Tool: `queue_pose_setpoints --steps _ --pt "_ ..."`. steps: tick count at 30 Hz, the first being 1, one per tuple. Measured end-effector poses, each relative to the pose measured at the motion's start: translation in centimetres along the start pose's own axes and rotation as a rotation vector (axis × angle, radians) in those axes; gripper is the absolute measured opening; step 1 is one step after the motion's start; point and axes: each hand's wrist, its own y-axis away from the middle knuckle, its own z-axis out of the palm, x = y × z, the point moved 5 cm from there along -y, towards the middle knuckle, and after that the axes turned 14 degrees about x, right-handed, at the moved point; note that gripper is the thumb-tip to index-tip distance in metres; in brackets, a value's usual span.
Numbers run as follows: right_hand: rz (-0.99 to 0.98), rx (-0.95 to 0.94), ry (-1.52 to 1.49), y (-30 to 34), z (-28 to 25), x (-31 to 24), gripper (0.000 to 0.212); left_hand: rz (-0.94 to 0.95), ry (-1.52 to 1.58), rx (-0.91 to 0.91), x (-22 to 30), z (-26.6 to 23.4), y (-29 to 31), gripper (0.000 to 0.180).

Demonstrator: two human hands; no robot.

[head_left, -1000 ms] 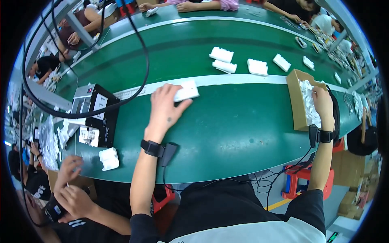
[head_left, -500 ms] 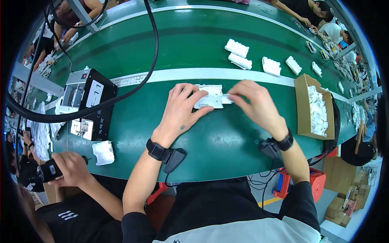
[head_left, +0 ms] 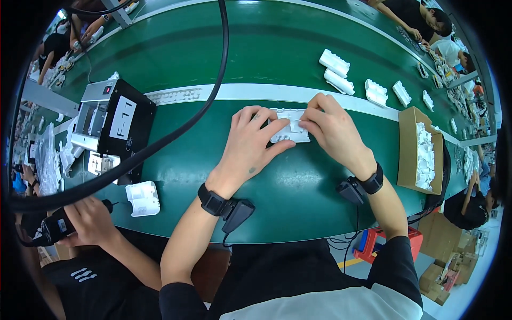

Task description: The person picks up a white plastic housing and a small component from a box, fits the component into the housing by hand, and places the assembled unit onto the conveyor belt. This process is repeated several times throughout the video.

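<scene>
A white plastic shell (head_left: 300,137) lies on the green bench in front of me, its ribbed inner side up. My left hand (head_left: 246,138) grips it from the left, thumb along the near edge and fingers over the top. Over the shell's right half, my right hand (head_left: 337,127) is closed in a pinch, with the fingertips at a small white strip (head_left: 295,126). The strip's right end is hidden by those fingers. Whether it is seated in the shell or only resting on it, I cannot tell.
A cardboard box (head_left: 407,146) of small white parts stands at right. More white shells (head_left: 376,93) lie on the far belt, another (head_left: 143,199) near left. A black machine (head_left: 125,120) stands left behind a hanging cable (head_left: 220,64). A neighbour's hand (head_left: 90,221) holds a power screwdriver (head_left: 56,226).
My right hand has moved left relative to the shell, bringing the white strip from beyond its right edge to over its inside. My left hand keeps its hold. The whole view has shifted slightly.
</scene>
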Motion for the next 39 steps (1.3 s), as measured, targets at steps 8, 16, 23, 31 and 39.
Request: queue_pose_setpoints --steps 8,16,23,31,39 --pt "-0.165 -0.136 0.173 -1.9 -0.7 -1.3 0.013 0.006 0.021 0.058 -0.6 0.2 0.0 0.039" --pt "-0.143 -0.269 0.199 -2.0 0.1 -0.8 0.014 0.001 0.074 0.024 -1.0 0.6 0.1 0.042" --pt "-0.22 -0.289 0.219 -2.3 1.7 -0.8 0.014 -0.018 0.076 0.036 -1.4 0.2 0.2 0.042" --pt "0.03 0.005 -0.064 -0.2 2.0 1.2 0.01 -0.054 0.103 0.03 -1.8 -0.1 0.1 0.044" --pt "0.005 0.013 -0.112 -0.4 2.8 1.0 0.01 -0.089 0.109 0.007 -2.3 -0.1 0.0 0.047"
